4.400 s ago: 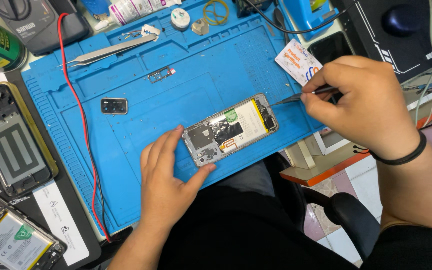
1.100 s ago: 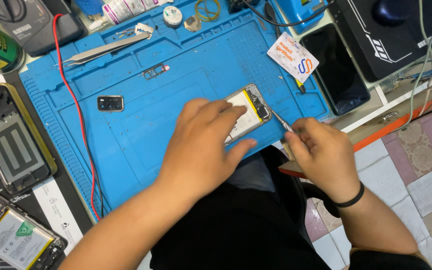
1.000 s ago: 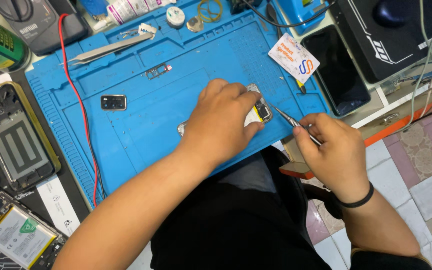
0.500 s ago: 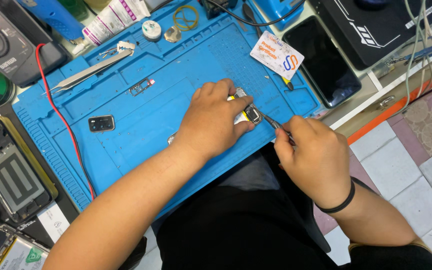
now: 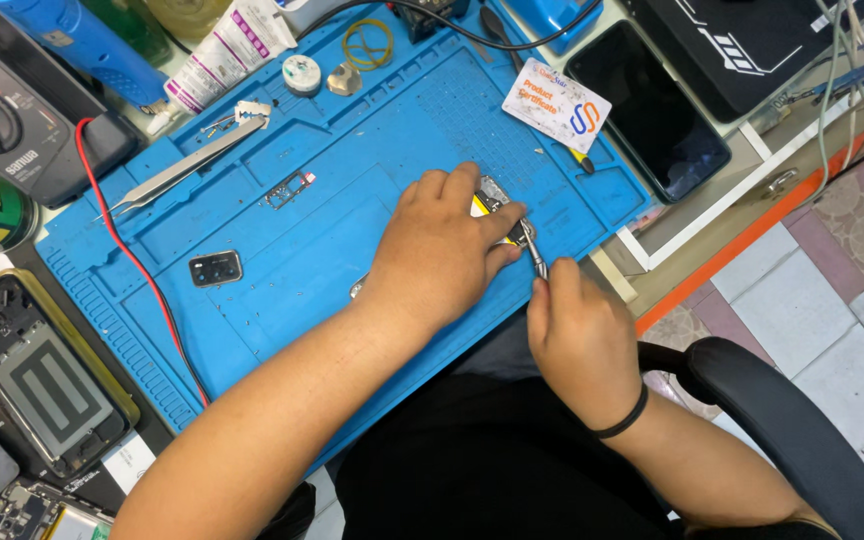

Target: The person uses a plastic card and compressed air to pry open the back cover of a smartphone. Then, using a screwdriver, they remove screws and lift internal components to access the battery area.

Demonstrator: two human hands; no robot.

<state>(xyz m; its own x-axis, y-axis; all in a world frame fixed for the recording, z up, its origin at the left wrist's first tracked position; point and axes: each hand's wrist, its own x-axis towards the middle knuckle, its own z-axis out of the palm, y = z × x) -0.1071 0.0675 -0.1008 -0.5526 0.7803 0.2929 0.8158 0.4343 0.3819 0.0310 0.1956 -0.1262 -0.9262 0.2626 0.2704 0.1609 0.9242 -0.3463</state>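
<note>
On the blue work mat (image 5: 352, 150) lies an opened phone (image 5: 497, 200), mostly hidden under my left hand (image 5: 442, 255), which presses down on it with fingers spread over its body. My right hand (image 5: 577, 340) sits at the mat's near edge and grips thin metal tweezers (image 5: 535, 258); their tip touches the phone's end just past my left fingertips. A black band circles my right wrist.
Long metal tweezers (image 5: 187, 170), a small camera frame part (image 5: 216, 268) and a tiny metal bracket (image 5: 287, 190) lie on the mat. A red wire (image 5: 132, 260) crosses its left side. A white card (image 5: 556, 105), dark phone screen (image 5: 647, 110), phone back housing (image 5: 37, 375) and chair armrest (image 5: 782, 440) surround it.
My left hand slid from beside the phone to lie on top of it. My right hand came down and in from the right, bringing the tweezers to the phone's end.
</note>
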